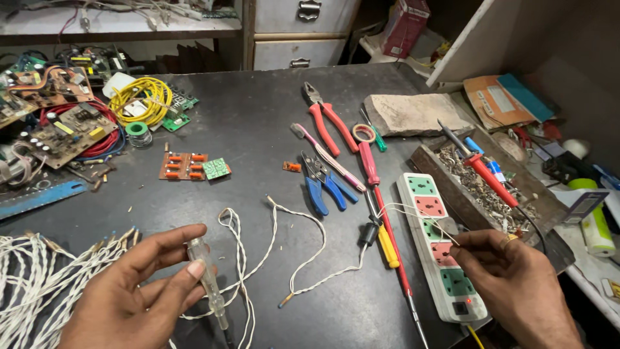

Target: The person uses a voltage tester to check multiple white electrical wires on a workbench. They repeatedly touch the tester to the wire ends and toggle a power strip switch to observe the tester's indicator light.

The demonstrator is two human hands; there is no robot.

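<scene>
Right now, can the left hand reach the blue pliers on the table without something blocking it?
Probably yes. The left hand holds a clear plastic tube, so it is not free, but only thin white twisted wire lies between it and the blue pliers.

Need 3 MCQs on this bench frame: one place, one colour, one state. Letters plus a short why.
1. Where do the blue-handled cutters lie?
A. on the dark tabletop, left of the power strip
B. in the scrap tray
C. on the shelf

2. What colour is the coiled wire at upper left?
A. green
B. yellow
C. black

3. What is the left hand doing?
A. resting flat
B. holding pliers
C. gripping a clear tube-like part

Key: 1 A, they lie flat on the table beside the strip. 2 B, the coil is plainly yellow. 3 C, thumb and fingers close round the clear part.
</scene>
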